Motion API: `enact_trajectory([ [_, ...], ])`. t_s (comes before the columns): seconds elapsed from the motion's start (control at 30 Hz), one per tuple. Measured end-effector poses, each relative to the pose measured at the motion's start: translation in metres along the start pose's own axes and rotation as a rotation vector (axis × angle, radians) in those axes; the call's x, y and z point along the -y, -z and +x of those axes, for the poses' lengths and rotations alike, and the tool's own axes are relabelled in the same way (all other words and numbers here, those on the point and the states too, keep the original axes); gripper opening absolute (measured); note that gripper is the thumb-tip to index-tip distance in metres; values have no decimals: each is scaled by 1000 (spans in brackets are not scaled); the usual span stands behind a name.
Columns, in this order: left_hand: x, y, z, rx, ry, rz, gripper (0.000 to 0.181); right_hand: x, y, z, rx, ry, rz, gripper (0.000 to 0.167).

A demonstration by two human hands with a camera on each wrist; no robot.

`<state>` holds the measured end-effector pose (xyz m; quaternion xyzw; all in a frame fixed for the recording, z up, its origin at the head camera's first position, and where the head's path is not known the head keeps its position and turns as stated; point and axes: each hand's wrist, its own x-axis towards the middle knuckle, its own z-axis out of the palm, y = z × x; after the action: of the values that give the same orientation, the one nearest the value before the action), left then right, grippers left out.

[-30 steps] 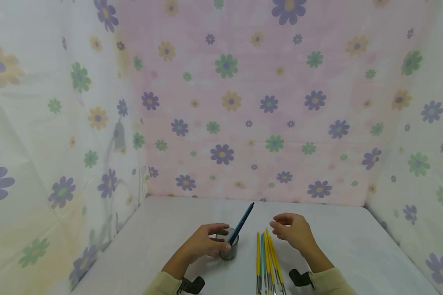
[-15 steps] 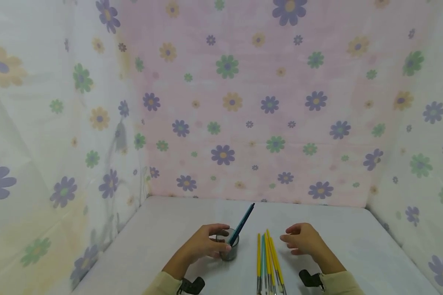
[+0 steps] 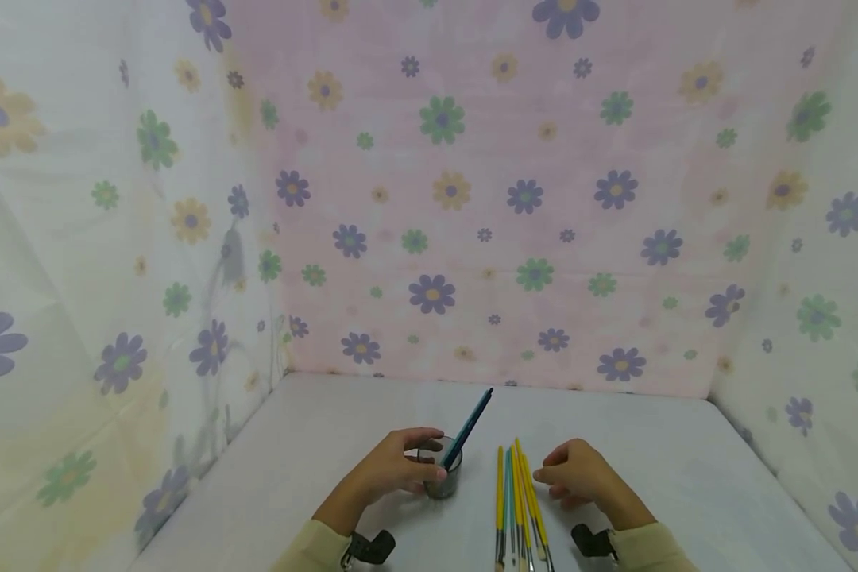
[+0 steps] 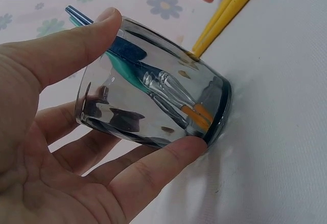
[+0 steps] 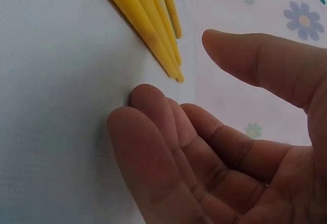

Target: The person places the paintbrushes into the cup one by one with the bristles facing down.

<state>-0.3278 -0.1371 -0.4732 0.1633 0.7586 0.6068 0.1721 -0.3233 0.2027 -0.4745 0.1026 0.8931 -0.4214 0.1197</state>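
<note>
A clear drinking glass (image 4: 168,88) stands at the middle of the white table, and my left hand (image 3: 396,465) holds it, thumb near the rim and fingers around the side. Inside lean dark blue and teal paintbrushes (image 3: 468,429), handles up, with their orange bristles (image 4: 196,116) at the bottom. Right of the glass lie several yellow-handled paintbrushes (image 3: 520,496) and a teal-handled one (image 3: 508,492), bristles toward me. Just beside their handle ends is my right hand (image 3: 579,474), fingers loosely bent and apart from the thumb, with nothing in it.
The white tabletop (image 3: 672,461) reaches back to a pink flowered cloth wall (image 3: 486,262). White flowered cloth hangs along the left side (image 3: 79,262) and the right side (image 3: 815,278).
My right hand has drawn back toward me and a little right, then slightly left toward the brushes. My left hand stays on the glass. The head view has tilted slightly.
</note>
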Motion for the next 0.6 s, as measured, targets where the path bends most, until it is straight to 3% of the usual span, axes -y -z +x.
enact_trajectory([
  [0.33,0,1,1,5,1,14,73,6,-9,-5,13,7,-37,38],
  [0.6,2,0,1,0,6,27,71,11,-17,-14,17,57,-83,39],
])
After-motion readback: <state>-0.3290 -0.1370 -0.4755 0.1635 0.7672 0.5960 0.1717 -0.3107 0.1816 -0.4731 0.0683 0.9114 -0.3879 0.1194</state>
